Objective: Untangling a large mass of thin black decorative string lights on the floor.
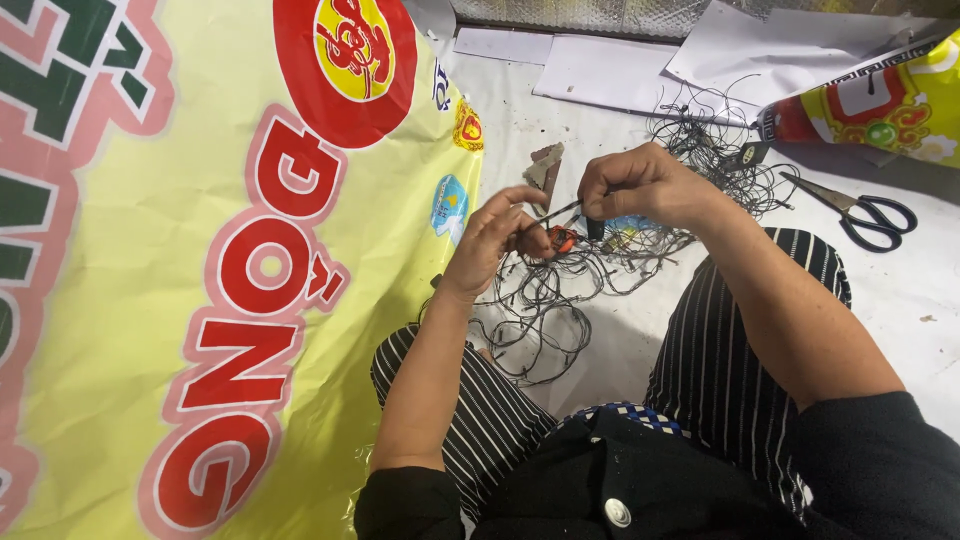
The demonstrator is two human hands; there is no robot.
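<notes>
Both hands (575, 215) on thin wire (560, 211)

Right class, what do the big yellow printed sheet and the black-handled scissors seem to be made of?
Big yellow printed sheet: probably glossy plastic film, since it shines and creases softly. Black-handled scissors: grey blades look like dull metal; the black loop handles look like smooth plastic, though that is less certain.
</notes>
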